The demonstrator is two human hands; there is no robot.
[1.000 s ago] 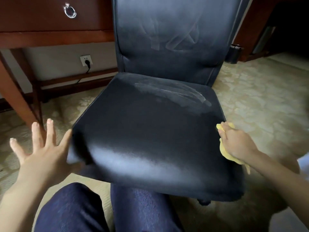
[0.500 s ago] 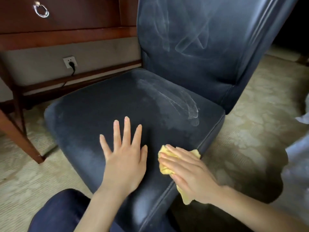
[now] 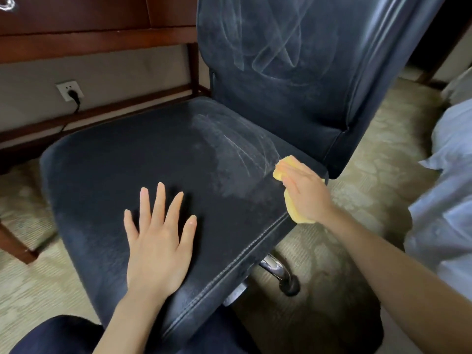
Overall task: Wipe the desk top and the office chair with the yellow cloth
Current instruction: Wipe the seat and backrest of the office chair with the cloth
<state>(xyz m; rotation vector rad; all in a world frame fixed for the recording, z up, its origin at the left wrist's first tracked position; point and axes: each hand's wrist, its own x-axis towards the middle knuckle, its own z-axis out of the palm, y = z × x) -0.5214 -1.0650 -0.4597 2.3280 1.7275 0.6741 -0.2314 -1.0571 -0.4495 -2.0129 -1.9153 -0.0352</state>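
Note:
The dark blue office chair (image 3: 158,159) fills the middle of the view, its seat turned toward the left and its backrest (image 3: 293,62) upright at the top right. Pale wipe streaks mark the backrest and the rear of the seat. My left hand (image 3: 159,241) lies flat on the front of the seat, fingers spread, holding nothing. My right hand (image 3: 305,192) presses the yellow cloth (image 3: 283,167) against the right edge of the seat, close to the backrest. The cloth is mostly hidden under that hand. The wooden desk (image 3: 97,42) stands behind the chair; its top is out of view.
A wall socket (image 3: 69,90) with a black plug sits under the desk. A desk leg (image 3: 15,247) stands at the left. The chair's chrome base (image 3: 277,270) shows under the seat. White bedding (image 3: 444,190) lies at the right. Patterned carpet covers the floor; my knees are at the bottom.
My right hand has slid the cloth back along the seat's right edge toward the backrest. My left hand, off the seat's left edge a second ago, stays flat on the seat.

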